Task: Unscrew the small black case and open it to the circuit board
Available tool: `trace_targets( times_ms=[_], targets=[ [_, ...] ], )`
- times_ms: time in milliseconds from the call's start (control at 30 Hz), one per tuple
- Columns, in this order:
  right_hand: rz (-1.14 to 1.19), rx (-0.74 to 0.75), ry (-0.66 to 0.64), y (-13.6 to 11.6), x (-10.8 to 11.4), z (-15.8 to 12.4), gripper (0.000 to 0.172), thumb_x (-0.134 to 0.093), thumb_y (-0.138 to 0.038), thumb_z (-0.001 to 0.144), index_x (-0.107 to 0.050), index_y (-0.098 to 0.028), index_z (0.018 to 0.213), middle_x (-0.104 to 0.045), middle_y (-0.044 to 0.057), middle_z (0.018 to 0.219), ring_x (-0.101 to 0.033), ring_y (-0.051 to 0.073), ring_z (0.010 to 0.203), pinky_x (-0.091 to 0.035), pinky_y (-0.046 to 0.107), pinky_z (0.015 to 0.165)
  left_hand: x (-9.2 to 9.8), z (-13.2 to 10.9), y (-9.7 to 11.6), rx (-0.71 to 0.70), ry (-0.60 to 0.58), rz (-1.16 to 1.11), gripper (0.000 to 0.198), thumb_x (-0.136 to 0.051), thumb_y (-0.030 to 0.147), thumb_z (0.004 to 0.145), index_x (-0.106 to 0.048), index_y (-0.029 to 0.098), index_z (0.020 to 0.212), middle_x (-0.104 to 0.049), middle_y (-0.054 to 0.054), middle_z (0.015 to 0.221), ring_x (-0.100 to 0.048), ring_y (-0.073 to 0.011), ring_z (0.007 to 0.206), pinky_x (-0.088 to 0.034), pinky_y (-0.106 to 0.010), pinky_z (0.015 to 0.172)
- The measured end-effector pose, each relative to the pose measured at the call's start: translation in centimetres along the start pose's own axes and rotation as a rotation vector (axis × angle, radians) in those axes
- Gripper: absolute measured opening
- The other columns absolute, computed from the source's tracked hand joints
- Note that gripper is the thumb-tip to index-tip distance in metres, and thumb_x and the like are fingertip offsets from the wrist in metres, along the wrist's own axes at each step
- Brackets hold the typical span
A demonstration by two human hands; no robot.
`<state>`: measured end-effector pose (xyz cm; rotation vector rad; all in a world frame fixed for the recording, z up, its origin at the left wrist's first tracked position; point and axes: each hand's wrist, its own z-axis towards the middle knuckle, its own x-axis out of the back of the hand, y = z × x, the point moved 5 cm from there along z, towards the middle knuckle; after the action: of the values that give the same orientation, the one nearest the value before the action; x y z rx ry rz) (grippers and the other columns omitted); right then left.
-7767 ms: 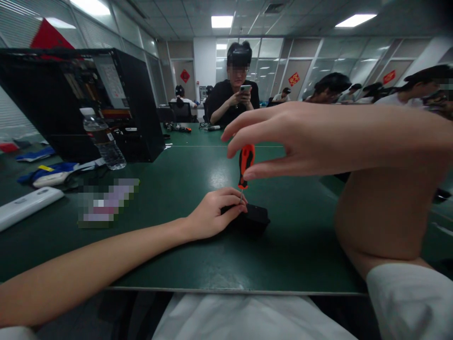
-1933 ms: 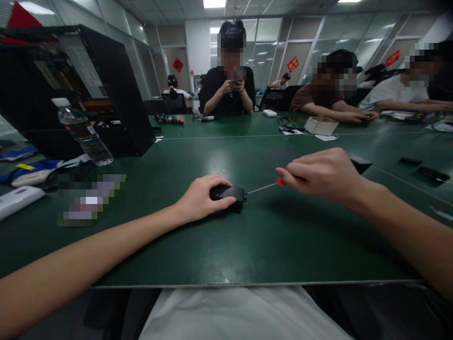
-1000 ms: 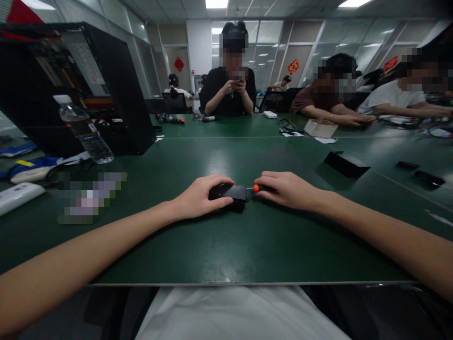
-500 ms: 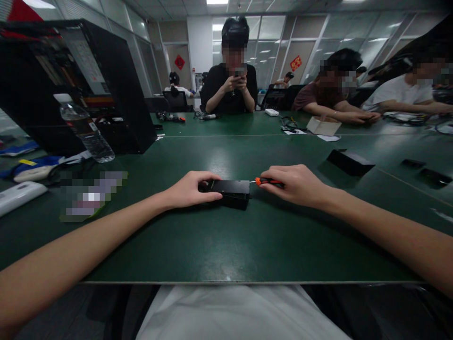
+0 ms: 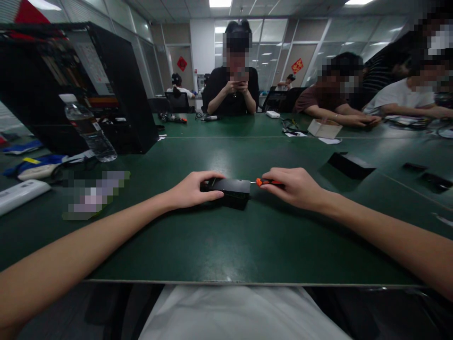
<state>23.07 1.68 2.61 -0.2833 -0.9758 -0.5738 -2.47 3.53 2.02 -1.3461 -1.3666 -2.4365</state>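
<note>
Before me on the green table [image 5: 219, 250] rests a small black box-shaped device [image 5: 231, 186]. My left hand [image 5: 193, 190] grips its left end, thumb along the near side and fingers behind. A screwdriver [image 5: 271, 182] with an orange and black handle is held in my right hand [image 5: 295, 186]. Its thin metal shaft points left at the device's right end; whether the tip touches or sits inside, I cannot tell. The handle's rear is hidden inside my closed fingers.
To the left stand an open black computer case [image 5: 116, 89], a water bottle [image 5: 90, 130] and a white power strip [image 5: 19, 196]. A black box-shaped part [image 5: 350, 165] lies at right, with a small carton [image 5: 323, 128] behind. Several people sit around the table.
The view has shifted very slightly. Both hands keep their grips, and the screwdriver stays at the right end of the black device.
</note>
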Motion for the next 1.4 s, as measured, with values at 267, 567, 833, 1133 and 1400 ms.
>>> trace_targets(
  times_ms=[267, 567, 833, 1133, 1400],
  targets=[
    [0.075, -0.048, 0.023, -0.2, 0.7, 0.2, 0.024, -0.051, -0.036, 0.101, -0.067, -0.019, 0.1, -0.071, 0.006, 0.084, -0.064, 0.017, 0.069, -0.046, 0.027, 0.064, 0.0, 0.2, -0.1, 0.017, 0.033, -0.034, 0.049, -0.071, 0.048, 0.088, -0.066, 0.017, 0.125, -0.071, -0.008, 0.118, -0.067, -0.0247, 0.106, -0.051, -0.035, 0.094],
    [0.093, -0.112, 0.061, -0.1, 1.5, 0.4, 0.021, -0.054, -0.036, 0.099, -0.067, -0.019, 0.097, -0.07, 0.005, 0.081, -0.062, 0.017, 0.066, -0.045, 0.028, 0.061, 0.4, 0.2, -0.3, 0.029, 0.103, -0.037, 0.051, -0.07, 0.049, 0.087, -0.064, 0.017, 0.127, -0.069, -0.01, 0.124, -0.065, -0.027, 0.114, -0.049, -0.039, 0.103],
    [0.123, -0.164, 0.078, -0.1, 1.7, 0.5, 0.023, -0.054, -0.039, 0.099, -0.067, -0.021, 0.095, -0.072, 0.006, 0.082, -0.062, 0.018, 0.065, -0.045, 0.03, 0.061, 0.3, 0.3, -0.5, 0.02, 0.121, -0.068, 0.047, -0.07, 0.047, 0.088, -0.065, 0.017, 0.124, -0.069, -0.009, 0.122, -0.064, -0.0261, 0.113, -0.049, -0.039, 0.102],
    [0.225, -0.22, 0.1, -0.6, 1.4, 0.6, 0.023, -0.054, -0.037, 0.098, -0.068, -0.02, 0.094, -0.069, 0.004, 0.075, -0.059, 0.015, 0.06, -0.043, 0.027, 0.057, -0.1, 0.3, -0.4, 0.023, 0.11, -0.164, 0.046, -0.072, 0.042, 0.088, -0.063, 0.016, 0.125, -0.069, -0.01, 0.124, -0.065, -0.0261, 0.115, -0.049, -0.039, 0.102],
    [0.278, -0.244, 0.121, -0.9, 1.5, 0.6, 0.022, -0.056, -0.035, 0.097, -0.068, -0.018, 0.091, -0.064, 0.001, 0.068, -0.052, 0.013, 0.053, -0.037, 0.026, 0.05, -0.7, 0.3, -0.2, 0.022, 0.06, -0.272, 0.046, -0.073, 0.04, 0.087, -0.062, 0.015, 0.124, -0.068, -0.013, 0.125, -0.065, -0.0273, 0.118, -0.049, -0.04, 0.103]
  ],
)
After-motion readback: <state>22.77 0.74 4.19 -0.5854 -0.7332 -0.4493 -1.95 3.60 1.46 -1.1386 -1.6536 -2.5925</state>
